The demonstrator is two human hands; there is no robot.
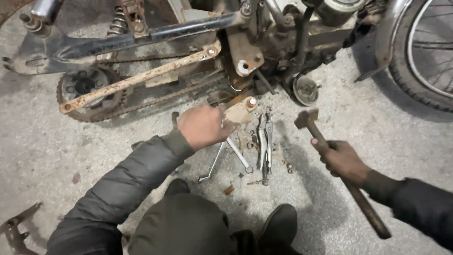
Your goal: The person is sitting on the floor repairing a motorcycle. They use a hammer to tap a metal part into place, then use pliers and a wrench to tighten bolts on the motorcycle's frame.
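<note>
My left hand (204, 126) grips a rusty tan bracket (239, 112) with a bolt at its end, low on the frame of a stripped motorcycle (245, 42). My right hand (343, 159) holds a hammer by its wooden handle (363, 203), the rusty head (306, 118) raised over the floor to the right of the bracket. Between my hands, on the concrete, lie two spanners (238, 155) and locking pliers (265, 141).
A drive chain and rear sprocket (87, 89) hang at the left with a rusty arm (141, 78) across them. A front wheel (424, 52) stands at the right. My knee (181, 222) and shoe (278, 226) are below. A rusty metal part (16, 226) lies bottom left.
</note>
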